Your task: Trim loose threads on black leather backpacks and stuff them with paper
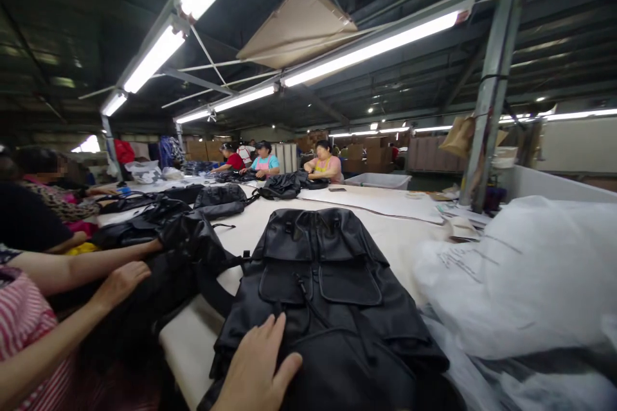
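Note:
A black backpack (313,289) lies on its back in front of me, its front facing up. Two flap pockets, a drawcord and a larger lower pocket show on it. My left hand (258,363) rests on the lower left part of the backpack, back of the hand up, thumb spread from the other fingers. Nothing is held in it. My right hand is out of the frame. At the left, a co-worker's hand (120,282) is over another black bag (193,247); that person's other hand is hidden behind it.
A long white-topped table (400,231) stretches away, with more black bags (219,199) along its left side. A large white plastic sack (520,276) bulges at the right. A metal post (491,90) stands beyond it. Several people sit around the table; a pale bin (378,180) stands behind.

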Available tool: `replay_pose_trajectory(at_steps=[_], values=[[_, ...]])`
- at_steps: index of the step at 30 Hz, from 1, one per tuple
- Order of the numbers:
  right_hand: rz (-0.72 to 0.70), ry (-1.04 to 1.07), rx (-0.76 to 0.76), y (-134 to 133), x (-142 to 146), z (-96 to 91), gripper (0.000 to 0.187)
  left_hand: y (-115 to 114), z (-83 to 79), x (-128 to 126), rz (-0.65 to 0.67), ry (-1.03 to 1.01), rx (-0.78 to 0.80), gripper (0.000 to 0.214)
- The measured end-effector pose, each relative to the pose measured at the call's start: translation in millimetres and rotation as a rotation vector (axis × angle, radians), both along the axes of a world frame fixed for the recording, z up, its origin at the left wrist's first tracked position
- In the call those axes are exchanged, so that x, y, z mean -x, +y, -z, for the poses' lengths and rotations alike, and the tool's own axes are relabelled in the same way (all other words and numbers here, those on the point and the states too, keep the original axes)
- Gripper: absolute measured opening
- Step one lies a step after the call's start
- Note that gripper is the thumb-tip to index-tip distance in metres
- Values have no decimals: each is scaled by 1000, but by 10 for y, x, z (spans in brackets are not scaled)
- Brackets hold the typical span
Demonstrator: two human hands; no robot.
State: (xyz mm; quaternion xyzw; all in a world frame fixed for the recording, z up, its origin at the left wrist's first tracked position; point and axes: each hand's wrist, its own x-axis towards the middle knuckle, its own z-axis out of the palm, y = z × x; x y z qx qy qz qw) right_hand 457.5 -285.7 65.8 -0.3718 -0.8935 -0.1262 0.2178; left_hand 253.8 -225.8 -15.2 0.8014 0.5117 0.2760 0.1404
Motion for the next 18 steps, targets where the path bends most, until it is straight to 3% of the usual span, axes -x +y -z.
replay_pose_trajectory(at_steps=[4,6,7,9,11,13,15,18], values=[[-45,22,191,222,-322,-512,23,-72,338,-139,38,138,-106,58],[49,125,320,395,-462,-610,25,-177,473,-97,59,197,-215,56],[99,177,376,463,-494,-558,28,-226,531,-59,70,228,-267,57],[147,197,454,519,-456,-231,34,-290,639,24,92,278,-366,60],[136,72,439,461,-297,301,39,-307,747,95,120,312,-434,64],[202,17,169,330,-99,839,57,-303,850,141,137,302,-474,66],[167,63,-105,188,38,1198,42,-320,915,160,134,226,-487,64],[37,177,-242,36,50,1319,4,-418,872,174,110,-83,-401,45]])
